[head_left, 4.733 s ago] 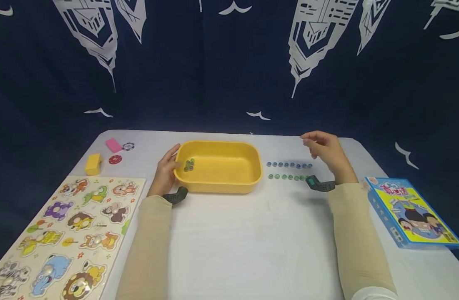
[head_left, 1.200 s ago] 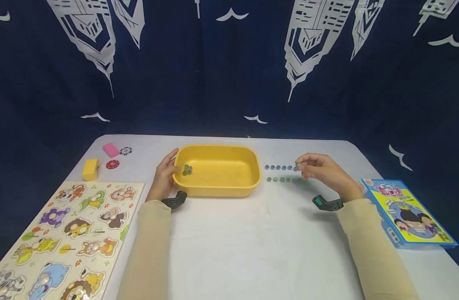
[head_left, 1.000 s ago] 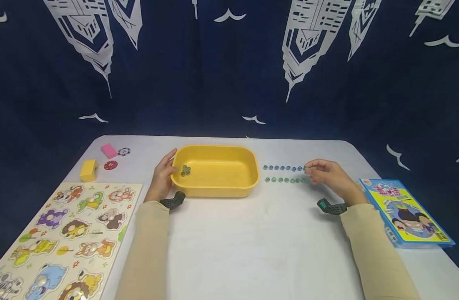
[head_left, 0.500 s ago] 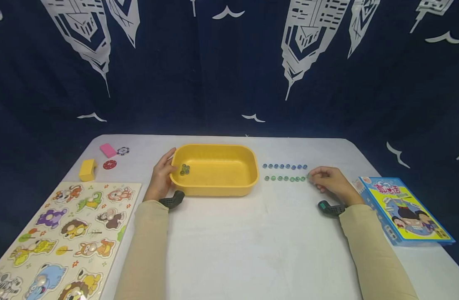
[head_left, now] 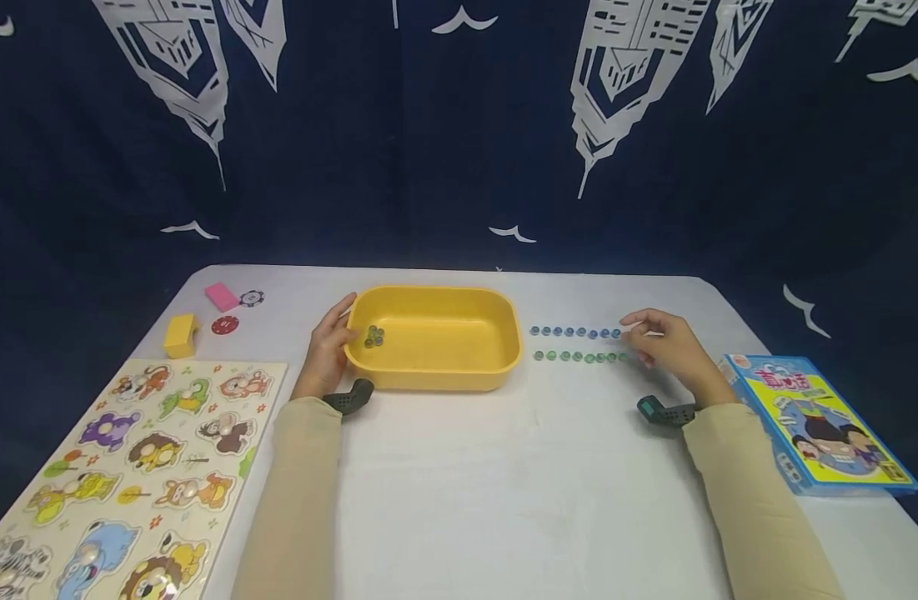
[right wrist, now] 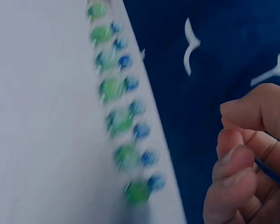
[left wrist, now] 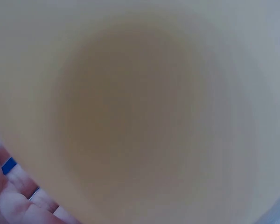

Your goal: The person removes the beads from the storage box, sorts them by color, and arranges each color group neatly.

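My left hand (head_left: 325, 350) grips the left end of a yellow plastic tray (head_left: 436, 379). Inside, near that end, sits a small cluster of glass marbles (head_left: 373, 337). Right of the tray, a row of blue marbles (head_left: 569, 332) lies behind a row of green marbles (head_left: 577, 357); the right wrist view shows both rows, blurred. Just past their right ends hovers my right hand (head_left: 672, 348), fingers loosely bent, nothing visible between thumb and fingertips (right wrist: 231, 112). Only blurred tan and part of the left hand (left wrist: 18, 200) show in the left wrist view.
An animal puzzle board (head_left: 196, 450) covers the left front of the white table (head_left: 504, 500). Behind it are a yellow block (head_left: 179, 337), a pink block (head_left: 222, 297), a red chip (head_left: 224, 325) and a black-and-white chip (head_left: 252, 298). A blue boxed game (head_left: 826, 425) lies at the right.
The right hand brought a green marble down to the right end of the green row, let go of it, and rose slightly away. The left hand and tray have stayed in place.
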Demonstrator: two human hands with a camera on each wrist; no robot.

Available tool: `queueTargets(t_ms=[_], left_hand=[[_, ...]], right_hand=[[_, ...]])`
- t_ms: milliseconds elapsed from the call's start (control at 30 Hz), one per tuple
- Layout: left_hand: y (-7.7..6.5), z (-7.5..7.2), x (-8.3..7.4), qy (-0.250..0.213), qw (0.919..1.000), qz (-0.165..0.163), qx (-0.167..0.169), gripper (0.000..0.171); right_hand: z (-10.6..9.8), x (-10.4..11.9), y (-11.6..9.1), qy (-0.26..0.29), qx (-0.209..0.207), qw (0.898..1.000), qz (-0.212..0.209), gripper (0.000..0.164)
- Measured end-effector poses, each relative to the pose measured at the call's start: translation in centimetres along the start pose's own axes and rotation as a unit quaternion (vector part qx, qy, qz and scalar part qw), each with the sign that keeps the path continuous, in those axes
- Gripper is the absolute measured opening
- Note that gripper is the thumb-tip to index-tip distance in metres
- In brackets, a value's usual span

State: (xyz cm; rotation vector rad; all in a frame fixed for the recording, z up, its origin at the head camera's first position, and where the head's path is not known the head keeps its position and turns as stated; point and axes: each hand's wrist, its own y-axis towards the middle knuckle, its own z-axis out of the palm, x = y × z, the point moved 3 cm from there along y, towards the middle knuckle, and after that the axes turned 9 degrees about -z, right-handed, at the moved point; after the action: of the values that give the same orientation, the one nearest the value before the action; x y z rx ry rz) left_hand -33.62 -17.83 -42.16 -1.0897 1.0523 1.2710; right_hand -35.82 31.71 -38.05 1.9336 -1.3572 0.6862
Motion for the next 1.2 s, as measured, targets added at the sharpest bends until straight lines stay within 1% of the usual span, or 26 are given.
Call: queueTargets(t_ms=[67, 133, 233, 333, 433, 600, 667, 733, 933, 1033, 1200], left_hand=[[0.0, 0.1, -0.1, -0.002, 1.0, 0.004, 0.002, 0.072], [0.1, 0.0, -0.1, -0.004, 1.0, 0.005, 0.004, 0.072], [0.2, 0.0, 0.0, -0.007, 1.0, 0.004, 0.004, 0.072], [0.3, -0.1, 0.1, -0.008, 1.0, 0.001, 0.004, 0.072], [0.3, -0.1, 0.1, -0.003, 1.0, -0.002, -0.001, 0.072], [0.3, -0.1, 0.2, -0.006, 1.0, 0.001, -0.002, 0.072], [0.4, -0.2, 0.2, -0.009, 0.9999, 0.006, 0.0, 0.071], [0.4, -0.2, 0.2, -0.008, 0.9999, 0.009, 0.0, 0.072], [0.5, 0.0, 0.1, -0.008, 0.9999, 0.007, 0.008, 0.072], [0.5, 0.0, 0.0, -0.009, 0.9999, 0.003, 0.01, 0.073], [0.4, -0.1, 0.1, -0.012, 0.9999, 0.002, 0.009, 0.072]], right_hand=[[0.2, 1.7, 0.7, 0.011, -0.001, 1.0, -0.026, 0.033], [0.8, 3.5, 1.6, 0.021, 0.013, 0.998, -0.052, 0.032], [2.1, 6.3, 3.1, 0.024, 0.053, 0.995, -0.077, 0.031], [3.9, 8.9, 4.8, 0.027, 0.107, 0.99, -0.087, 0.03], [6.2, 11.4, 6.4, 0.036, 0.164, 0.98, -0.103, 0.031], [10.2, 14.7, 9.2, 0.062, 0.244, 0.958, -0.141, 0.03], [11.8, 15.6, 10.3, 0.07, 0.266, 0.949, -0.153, 0.029], [13.3, 16.4, 11.2, 0.074, 0.281, 0.943, -0.162, 0.028], [17.4, 17.8, 13.3, 0.07, 0.316, 0.931, -0.167, 0.028], [19.5, 18.0, 14.1, 0.066, 0.331, 0.928, -0.156, 0.028], [22.5, 18.0, 14.9, 0.09, 0.358, 0.922, -0.12, 0.028]])
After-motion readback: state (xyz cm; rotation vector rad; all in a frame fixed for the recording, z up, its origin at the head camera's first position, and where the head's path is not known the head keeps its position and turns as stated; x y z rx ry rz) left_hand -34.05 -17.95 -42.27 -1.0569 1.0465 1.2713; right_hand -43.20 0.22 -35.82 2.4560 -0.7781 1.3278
